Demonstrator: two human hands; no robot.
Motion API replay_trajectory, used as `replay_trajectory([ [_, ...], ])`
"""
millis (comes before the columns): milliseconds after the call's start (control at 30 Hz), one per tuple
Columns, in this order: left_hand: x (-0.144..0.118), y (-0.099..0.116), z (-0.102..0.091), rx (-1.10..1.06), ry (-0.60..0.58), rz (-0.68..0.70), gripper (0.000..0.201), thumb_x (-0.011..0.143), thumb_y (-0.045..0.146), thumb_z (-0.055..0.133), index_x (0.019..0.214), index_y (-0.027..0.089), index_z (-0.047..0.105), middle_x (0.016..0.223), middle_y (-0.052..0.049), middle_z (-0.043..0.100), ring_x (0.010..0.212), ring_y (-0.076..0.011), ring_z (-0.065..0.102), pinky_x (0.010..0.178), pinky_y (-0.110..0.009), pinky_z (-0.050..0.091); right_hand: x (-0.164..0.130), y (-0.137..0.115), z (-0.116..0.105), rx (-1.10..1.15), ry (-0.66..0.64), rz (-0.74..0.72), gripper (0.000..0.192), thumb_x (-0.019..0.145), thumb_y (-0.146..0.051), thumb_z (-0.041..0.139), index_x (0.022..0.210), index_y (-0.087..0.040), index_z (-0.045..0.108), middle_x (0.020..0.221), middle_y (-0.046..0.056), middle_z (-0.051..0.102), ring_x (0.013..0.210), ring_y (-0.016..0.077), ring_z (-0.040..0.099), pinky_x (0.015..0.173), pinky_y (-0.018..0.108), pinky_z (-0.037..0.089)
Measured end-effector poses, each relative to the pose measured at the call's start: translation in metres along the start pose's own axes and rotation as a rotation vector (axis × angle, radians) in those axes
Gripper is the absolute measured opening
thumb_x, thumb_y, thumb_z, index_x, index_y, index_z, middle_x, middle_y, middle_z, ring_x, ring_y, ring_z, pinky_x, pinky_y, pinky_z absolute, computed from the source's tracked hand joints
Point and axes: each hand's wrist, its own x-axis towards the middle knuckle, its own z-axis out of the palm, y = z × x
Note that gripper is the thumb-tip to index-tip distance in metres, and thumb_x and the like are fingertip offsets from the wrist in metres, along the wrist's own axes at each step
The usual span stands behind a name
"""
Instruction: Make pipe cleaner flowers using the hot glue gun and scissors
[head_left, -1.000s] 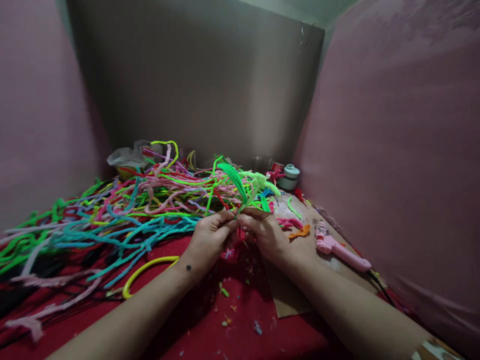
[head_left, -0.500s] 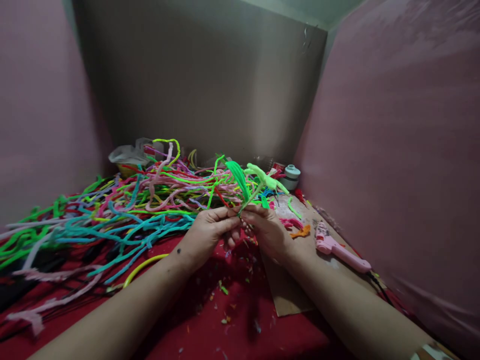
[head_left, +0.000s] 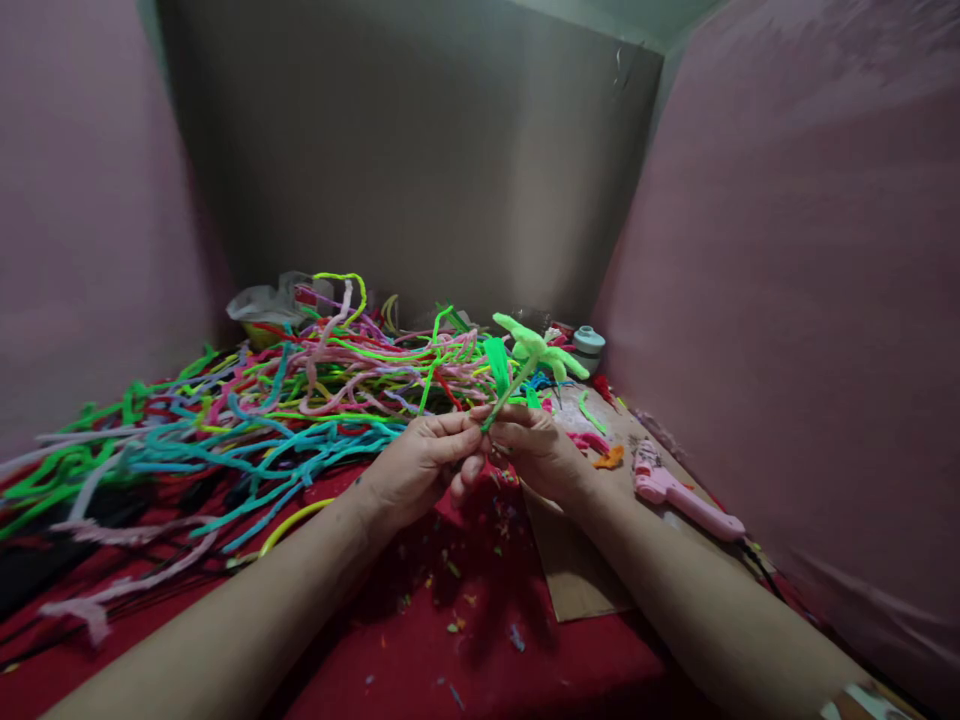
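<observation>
Left to right: a tangled heap of fuzzy chenille stems [head_left: 247, 420] (many colours, thin and flexible) covers the bench's left and rear on the red cloth [head_left: 480, 650]. At centre, the left hand [head_left: 420, 465] and right hand [head_left: 536, 450] are both closed in a pinch on the green stem piece [head_left: 525, 360], now raised and tilted further right than a second ago, its pale star-shaped tip uppermost. A glossy pink glue gun [head_left: 682, 495] lies near the right edge.

Both forearms bare, no sleeves; a pale band shows on the right arm [head_left: 862, 698] near the frame edge.
</observation>
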Motion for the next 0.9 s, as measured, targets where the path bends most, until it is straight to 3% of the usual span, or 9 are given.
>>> replay_trajectory([
  [100,-0.002,0.002,0.003,-0.034,-0.046,-0.027,0.021,0.08,0.032,0.06,0.069,0.014,0.058,0.041,0.005,0.047,0.031,-0.003,0.034,0.035,-0.015,0.028,-0.001,-0.001,0.002,0.041,-0.03,0.011,0.017,0.068,-0.021,0.071,0.085,-0.019,0.073,0.066,-0.001,0.063,0.055,0.0076,0.049,0.053,0.022,0.033],
  [200,-0.002,0.004,0.006,0.092,-0.002,0.024,0.023,0.083,0.033,0.054,0.069,0.015,0.058,0.043,0.006,0.047,0.034,-0.0043,0.036,0.038,-0.017,0.031,-0.001,0.0,0.002,0.018,0.008,-0.05,0.015,0.069,-0.022,0.07,0.084,-0.02,0.073,0.065,-0.001,0.062,0.055,0.0083,0.048,0.052,0.023,0.032],
  [400,-0.002,-0.003,0.006,0.915,0.378,0.364,0.012,0.08,0.027,0.054,0.08,0.018,0.062,0.069,-0.001,0.062,0.058,-0.0113,0.053,0.06,-0.023,0.04,-0.001,0.008,0.003,-0.186,0.208,-0.103,0.01,0.073,-0.025,0.067,0.081,-0.021,0.071,0.067,-0.003,0.06,0.055,0.0096,0.047,0.052,0.024,0.034],
  [500,-0.003,-0.009,0.002,1.1,0.462,0.458,0.011,0.081,0.025,0.053,0.082,0.02,0.063,0.069,0.0,0.061,0.06,-0.0114,0.052,0.061,-0.023,0.039,-0.003,0.006,0.009,-0.324,0.237,-0.141,0.009,0.073,-0.025,0.066,0.078,-0.02,0.071,0.072,-0.001,0.061,0.068,0.0134,0.053,0.063,0.026,0.039],
  [633,-0.001,-0.004,0.005,0.778,0.397,0.326,0.019,0.082,0.028,0.05,0.067,0.017,0.055,0.054,0.003,0.053,0.047,-0.0083,0.048,0.048,-0.02,0.038,-0.005,0.001,0.014,-0.377,0.246,-0.108,0.01,0.072,-0.026,0.068,0.08,-0.021,0.07,0.064,-0.002,0.057,0.062,0.0126,0.049,0.059,0.026,0.038],
  [767,0.001,0.006,0.008,0.428,0.352,0.154,0.013,0.078,0.027,0.056,0.07,0.016,0.053,0.053,0.003,0.056,0.039,-0.0085,0.049,0.035,-0.018,0.038,-0.004,0.003,0.009,-0.253,0.173,-0.083,0.014,0.072,-0.026,0.069,0.084,-0.021,0.069,0.069,-0.002,0.059,0.06,0.011,0.049,0.06,0.026,0.038],
  [900,0.0,0.01,0.007,0.201,0.21,0.055,0.017,0.076,0.029,0.062,0.068,0.015,0.053,0.052,0.003,0.058,0.036,-0.0082,0.051,0.031,-0.017,0.041,0.0,0.006,0.001,-0.192,0.138,-0.102,0.019,0.071,-0.023,0.07,0.09,-0.021,0.072,0.073,-0.001,0.063,0.064,0.0122,0.053,0.065,0.028,0.04],
])
